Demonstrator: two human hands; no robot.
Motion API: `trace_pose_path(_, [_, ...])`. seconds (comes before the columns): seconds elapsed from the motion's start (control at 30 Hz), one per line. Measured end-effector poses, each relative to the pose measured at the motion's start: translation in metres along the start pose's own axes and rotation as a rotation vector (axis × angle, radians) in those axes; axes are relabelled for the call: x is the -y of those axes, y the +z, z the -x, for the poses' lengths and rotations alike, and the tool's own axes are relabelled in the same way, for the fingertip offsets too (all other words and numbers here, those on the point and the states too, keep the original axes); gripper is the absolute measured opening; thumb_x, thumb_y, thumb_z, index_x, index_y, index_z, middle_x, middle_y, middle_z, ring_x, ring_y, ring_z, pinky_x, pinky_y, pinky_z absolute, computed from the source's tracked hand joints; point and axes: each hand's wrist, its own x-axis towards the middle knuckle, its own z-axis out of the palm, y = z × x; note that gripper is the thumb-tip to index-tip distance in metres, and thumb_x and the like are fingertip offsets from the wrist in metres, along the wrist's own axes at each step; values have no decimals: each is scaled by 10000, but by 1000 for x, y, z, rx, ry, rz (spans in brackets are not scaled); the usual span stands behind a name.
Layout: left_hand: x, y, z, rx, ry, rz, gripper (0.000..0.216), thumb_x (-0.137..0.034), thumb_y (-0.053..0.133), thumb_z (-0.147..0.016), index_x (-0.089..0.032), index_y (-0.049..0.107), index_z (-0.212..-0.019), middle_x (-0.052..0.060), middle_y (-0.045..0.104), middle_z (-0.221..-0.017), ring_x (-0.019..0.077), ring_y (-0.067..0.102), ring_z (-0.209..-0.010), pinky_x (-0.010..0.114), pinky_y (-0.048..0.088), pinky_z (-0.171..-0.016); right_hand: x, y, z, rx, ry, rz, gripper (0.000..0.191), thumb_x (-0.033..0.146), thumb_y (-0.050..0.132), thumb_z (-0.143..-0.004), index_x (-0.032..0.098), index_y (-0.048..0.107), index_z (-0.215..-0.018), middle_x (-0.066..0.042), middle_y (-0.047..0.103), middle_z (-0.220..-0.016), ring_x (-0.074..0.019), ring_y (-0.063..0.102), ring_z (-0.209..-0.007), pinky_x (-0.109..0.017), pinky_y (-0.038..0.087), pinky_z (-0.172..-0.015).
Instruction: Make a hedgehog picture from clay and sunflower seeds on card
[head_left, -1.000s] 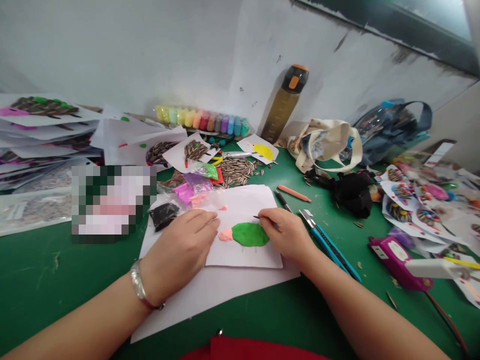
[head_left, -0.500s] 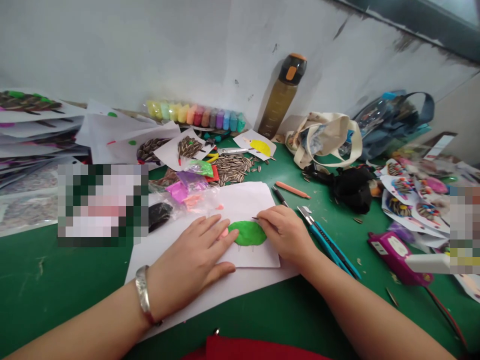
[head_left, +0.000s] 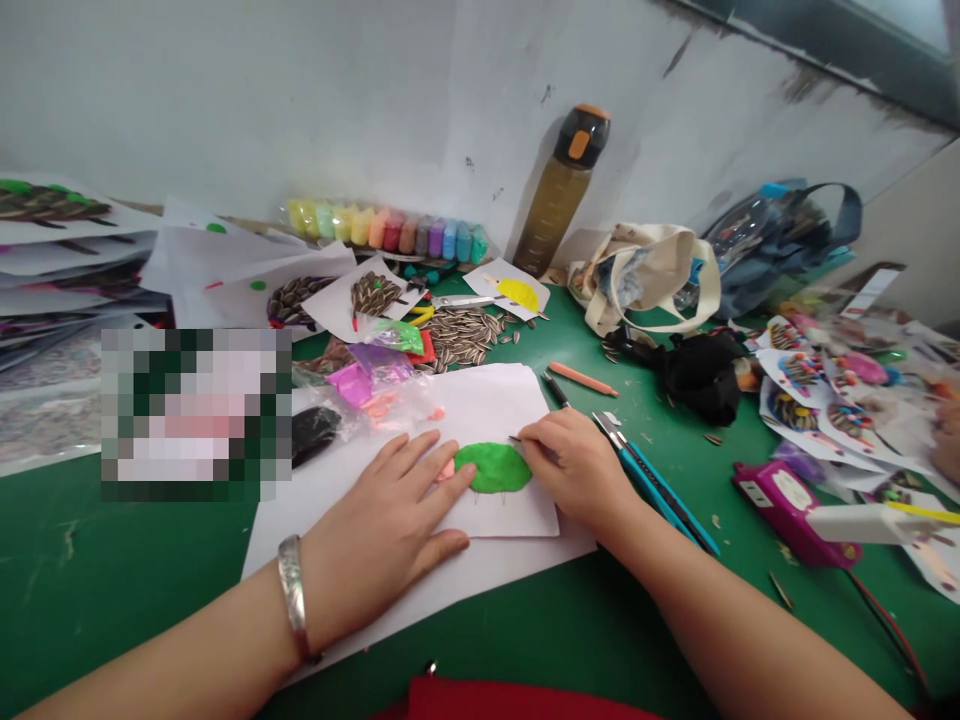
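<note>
A flat oval of green modelling clay [head_left: 493, 468] lies on a small white paper [head_left: 517, 520], with a bit of pink clay at its left end and short drawn lines below. My left hand [head_left: 397, 510], a silver bangle at its wrist, rests flat with spread fingers on the paper; its fingertips touch the clay's left edge. At the right edge of the green oval, my right hand [head_left: 574, 465] is closed in a pinch. A small thin dark piece [head_left: 514, 438] pokes out from its fingertips; its exact kind is too small to tell.
Behind lie a heap of sunflower seeds [head_left: 461, 335], clay packets [head_left: 382, 375] and a bottle [head_left: 562, 190]. A pen [head_left: 555, 389], an orange stick [head_left: 583, 379] and a blue cutter [head_left: 667, 490] lie to the right, near a magenta glue gun [head_left: 795, 515]. Paper sheets are stacked left.
The view has shifted slightly. Both hands keep nearly the same places around the green clay, and the dark piece still shows at my right fingertips.
</note>
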Motion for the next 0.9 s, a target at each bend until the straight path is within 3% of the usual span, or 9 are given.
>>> trace_pose_path(0.7, [0,-1,0,7,-10,0,462,-425,556,-897,-201,537,-1300,132,526,-1374,353,411,-1300,564,352,-1045,0,-1,0,29,-25,73,150,125,549,-831,172,659,-740,-35,602,-717,-175,527,-741,-310,362,-712])
trace_pose_path(0.9, [1,0,0,14,-2,-22,465,-429,544,-901,-192,537,-1301,141,525,-1372,361,407,-1301,570,364,-1033,1,5,-10,29,-59,20,171,124,531,-869,173,684,-812,-47,633,-770,-179,551,-780,-313,386,-752])
